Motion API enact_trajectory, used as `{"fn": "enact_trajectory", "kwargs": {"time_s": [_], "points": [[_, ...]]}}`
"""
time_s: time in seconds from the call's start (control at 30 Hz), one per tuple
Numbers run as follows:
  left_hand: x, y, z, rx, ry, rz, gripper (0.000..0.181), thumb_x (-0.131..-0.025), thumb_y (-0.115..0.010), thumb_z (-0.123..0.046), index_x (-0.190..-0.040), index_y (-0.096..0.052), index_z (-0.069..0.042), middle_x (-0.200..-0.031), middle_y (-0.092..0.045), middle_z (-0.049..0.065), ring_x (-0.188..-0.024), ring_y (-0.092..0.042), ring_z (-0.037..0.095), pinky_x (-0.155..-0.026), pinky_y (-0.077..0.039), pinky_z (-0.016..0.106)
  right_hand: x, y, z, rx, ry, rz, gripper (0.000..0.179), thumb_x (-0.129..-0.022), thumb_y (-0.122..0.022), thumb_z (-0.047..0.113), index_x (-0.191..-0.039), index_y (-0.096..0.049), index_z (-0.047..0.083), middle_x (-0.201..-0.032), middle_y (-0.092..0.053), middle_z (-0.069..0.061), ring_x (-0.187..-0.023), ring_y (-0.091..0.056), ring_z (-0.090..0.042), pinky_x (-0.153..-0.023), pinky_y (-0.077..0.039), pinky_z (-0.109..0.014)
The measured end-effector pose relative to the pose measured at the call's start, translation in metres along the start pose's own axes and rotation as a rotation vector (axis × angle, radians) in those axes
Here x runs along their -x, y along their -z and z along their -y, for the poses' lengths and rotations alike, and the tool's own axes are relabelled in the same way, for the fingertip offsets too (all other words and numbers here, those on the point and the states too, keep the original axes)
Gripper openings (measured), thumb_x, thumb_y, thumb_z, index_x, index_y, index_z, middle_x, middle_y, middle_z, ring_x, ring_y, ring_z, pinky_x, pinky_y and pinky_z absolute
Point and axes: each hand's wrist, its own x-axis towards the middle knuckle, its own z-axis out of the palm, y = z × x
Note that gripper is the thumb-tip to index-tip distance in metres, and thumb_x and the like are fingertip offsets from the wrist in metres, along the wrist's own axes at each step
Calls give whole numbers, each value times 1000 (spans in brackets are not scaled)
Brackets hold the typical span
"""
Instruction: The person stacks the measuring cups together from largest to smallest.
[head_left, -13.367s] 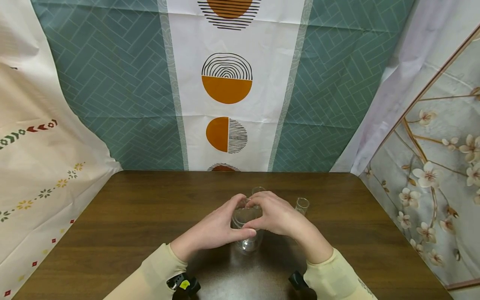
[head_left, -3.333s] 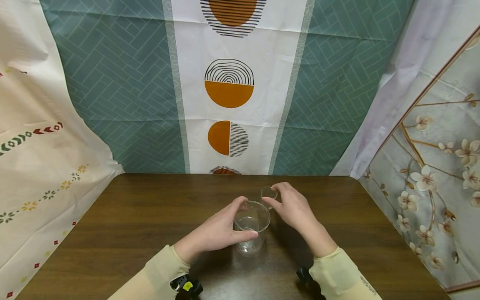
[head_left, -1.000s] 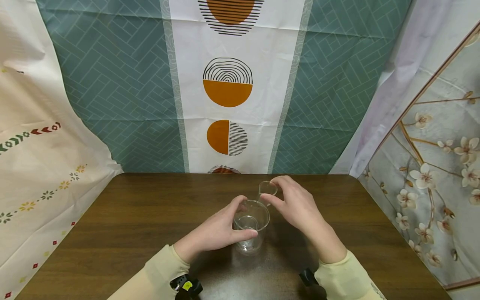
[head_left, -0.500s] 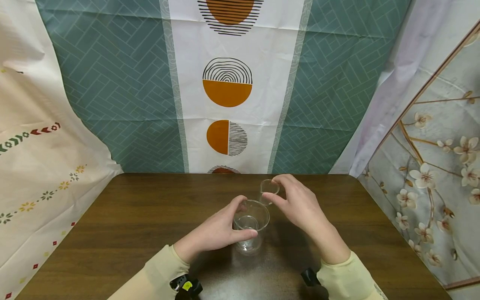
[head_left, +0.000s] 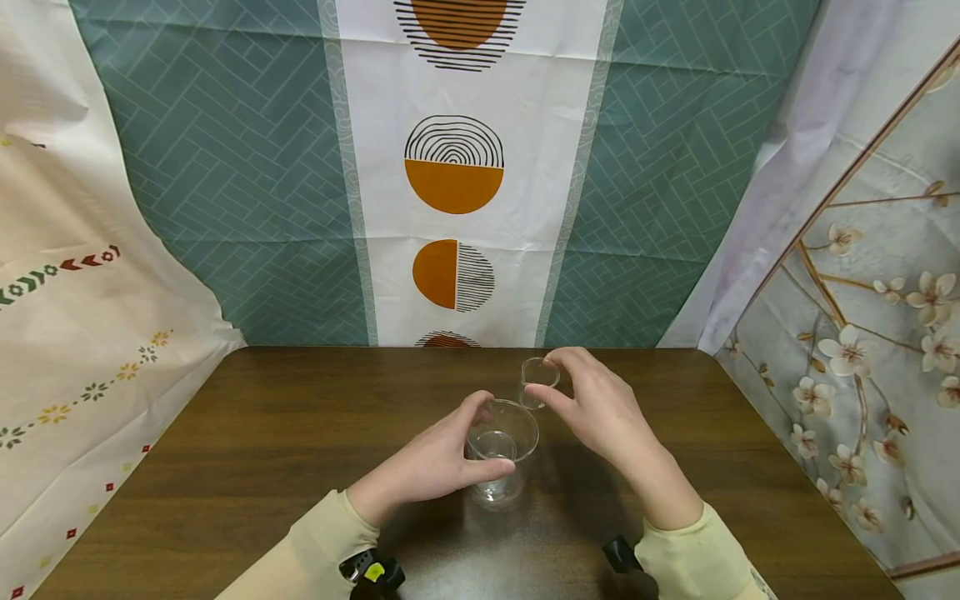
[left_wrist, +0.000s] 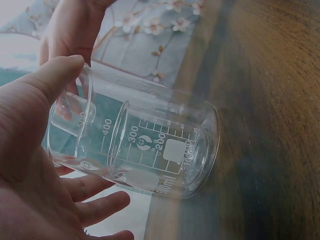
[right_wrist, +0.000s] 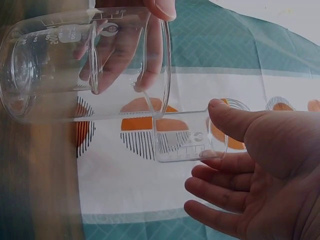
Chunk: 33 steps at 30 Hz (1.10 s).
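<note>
Clear-glass small cylindrical beaker [right_wrist: 181, 137] stands upright in the air, pinched by your right hand [head_left: 596, 408], just beyond the large clear-glass beaker [head_left: 521, 429]. Your half-curled left hand [head_left: 446, 454] grips this larger one at its rim.

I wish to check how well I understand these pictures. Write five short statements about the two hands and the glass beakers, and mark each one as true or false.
1. The left hand grips the large beaker. True.
2. The large beaker lies on its side. False: it stands upright on the table.
3. A smaller beaker is inside the large beaker. True.
4. Only one of the hands holds a beaker. False: the right hand also holds one, a second small beaker.
5. The second small beaker is outside the large beaker, above the table. True.
</note>
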Motion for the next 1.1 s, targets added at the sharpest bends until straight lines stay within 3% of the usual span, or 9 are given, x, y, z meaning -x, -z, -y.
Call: {"fn": "enact_trajectory", "kwargs": {"time_s": [0.33, 1.1], "points": [[0, 1, -1, -3, 9, 4, 92, -95, -81, -61, -162, -36, -18, -150, -62, 13, -132, -65, 26, -104, -54, 52, -1, 0, 2, -42, -13, 29, 49, -100, -85, 40, -134, -72, 9, -138, -70, -8, -127, -69, -32, -102, -54, -58], [1, 1, 0, 27, -3, 12, 88, -97, -81, -60, -160, -36, -18, -148, -63, 14, -130, -65, 25, -103, -54, 50, 0, -2, -2, -17, -21, 33, 46, -101, -83, 40, -132, -73, 9, -137, -71, -9, -124, -69, -33, -101, -54, -60]]}}
